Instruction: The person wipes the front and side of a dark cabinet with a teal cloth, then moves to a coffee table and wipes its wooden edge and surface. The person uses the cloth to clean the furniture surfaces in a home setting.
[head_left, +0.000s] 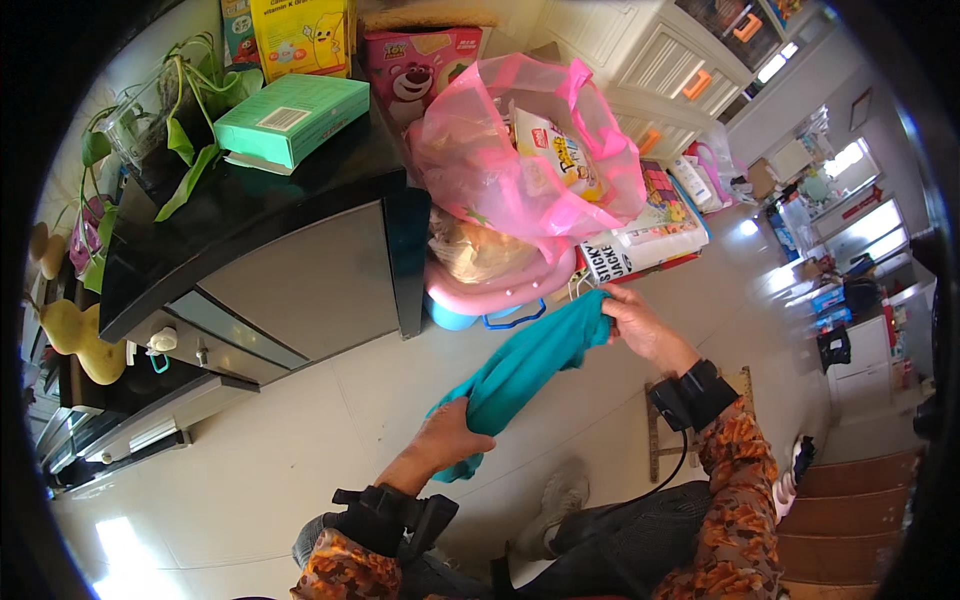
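A teal cloth (525, 369) is stretched on a slant between my two hands, above the tiled floor. My left hand (448, 437) grips its lower end, and part of the fabric hangs below the fingers. The upper right end is pinched in my right hand (634, 322), near a pink tub (502, 289). Both wrists carry black straps with devices, and a cable runs from the right one. Inside the tub is a tan bundle in clear plastic (480, 247). Above it sits a pink translucent bag (472, 157) with packaged goods.
A black cabinet (300, 210) stands at the upper left, bearing a green box (292, 120) and a potted plant (180, 142). Packages (660, 232) lie right of the bag. A small stool (652, 435) is by my right forearm; wooden steps (847, 510) are at the lower right.
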